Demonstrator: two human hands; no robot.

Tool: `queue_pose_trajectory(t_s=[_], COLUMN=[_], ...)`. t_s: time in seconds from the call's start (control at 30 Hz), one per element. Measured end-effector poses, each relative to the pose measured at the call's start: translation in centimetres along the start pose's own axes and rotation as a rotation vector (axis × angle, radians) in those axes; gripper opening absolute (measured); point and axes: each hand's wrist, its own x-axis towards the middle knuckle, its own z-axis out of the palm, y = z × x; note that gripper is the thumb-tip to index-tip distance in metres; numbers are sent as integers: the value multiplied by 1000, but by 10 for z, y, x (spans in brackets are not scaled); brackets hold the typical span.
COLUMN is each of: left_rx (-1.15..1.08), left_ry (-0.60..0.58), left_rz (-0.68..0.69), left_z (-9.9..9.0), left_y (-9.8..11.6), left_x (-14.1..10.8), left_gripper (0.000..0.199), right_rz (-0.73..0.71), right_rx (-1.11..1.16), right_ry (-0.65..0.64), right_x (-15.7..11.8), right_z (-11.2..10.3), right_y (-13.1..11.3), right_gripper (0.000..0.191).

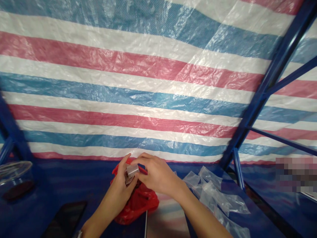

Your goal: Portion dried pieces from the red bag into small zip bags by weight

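Fingers (145,156) of both hands are closed on a small silvery block (132,171), held between the palms at chest-centre of view. The left hand (119,185) grips it from below, the right hand (156,173) pinches from the right. Its long axis tilts up rightward, above a red plastic bag (138,206).

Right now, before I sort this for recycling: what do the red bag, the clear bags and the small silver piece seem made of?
The red bag: thin glossy plastic film, by its creases and shine. The clear bags: similar transparent film, wrinkled and glinting. The small silver piece: metallic sheen, perhaps metal, perhaps coated plastic.
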Motion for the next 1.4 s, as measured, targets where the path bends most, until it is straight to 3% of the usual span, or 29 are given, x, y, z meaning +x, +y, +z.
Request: queue_pose_trajectory(t_s=[0.2, 0.33, 0.47, 0.57, 0.7, 0.87, 0.93, 1.03, 1.17, 1.27, 1.33, 1.4], left_rx=[34, -25, -56, -45, 26, 58, 49, -51, -177, -194, -200, -204], left_ry=[154, 285, 329, 285, 173, 122, 75, 11, 13, 2, -91, -174], left_rz=[74, 66, 58, 128, 223, 340, 293, 204, 133, 69, 11, -21], left_z=[-9, -20, -20, -14, -5, -1, 1, 3, 5, 4, 5, 8], left_y=[3, 6, 14, 17, 6, -12, -9, 4, 23, 28, 30, 31], left_x=[10, 18, 16, 10, 4, 4, 2, -3, -5, -1, 0, 0], left_gripper=[75, 80, 87, 89, 83, 76, 76, 81, 87, 64, 45, 40], right_rz=[168, 186, 126, 57, -24, 1, -49, -117, -64, 34, 82, 111], right_rx=[-68, -145, -122, -30, 100, 87, 77, 9, -57, 15, 74, 101], right_ry=[136, 23, -56, -7, -72, -58, -77, -108, -12, 91, 131, 191], right_x=[3, 2, 2, 2, 0, -2, -1, -1, -5, -13, -22, -35], right_z=[4, 19, 23, 12, 1, 7, 7, 2, -14, -25, -28, -24], right_y=[13, 24, 24, 15, -1, -5, -2, 2, 4, 5, 7, 10], right_gripper=[29, 30, 42, 34, 23, 31, 30, 12, 7, 7, 9, 8])
